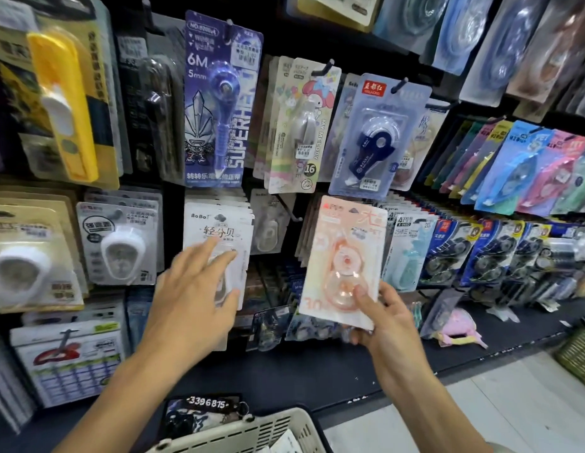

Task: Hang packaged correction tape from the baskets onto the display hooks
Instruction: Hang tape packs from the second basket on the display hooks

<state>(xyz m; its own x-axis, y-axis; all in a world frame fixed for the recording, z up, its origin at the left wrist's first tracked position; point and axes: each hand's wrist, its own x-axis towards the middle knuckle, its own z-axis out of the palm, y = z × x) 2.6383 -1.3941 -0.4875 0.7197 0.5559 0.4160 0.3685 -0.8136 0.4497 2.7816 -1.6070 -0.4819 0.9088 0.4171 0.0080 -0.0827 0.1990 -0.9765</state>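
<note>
Shop wall packed with hanging stationery packs, basket (252,433) down at the bottom edge. Right hand (385,318) pinches a pink tape pack (341,256) by its lower corner, so I'd guess the hang hole stays free for a hook. Left hand (196,289) is spread flat over the white BoBo packs (219,230), probably steadying that row.

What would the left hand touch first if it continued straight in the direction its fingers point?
Probably the white BoBo pack. The left hand reaches with fingers spread, and its fingertips already overlap that pack in the picture; whether they touch it yet is unclear.
</note>
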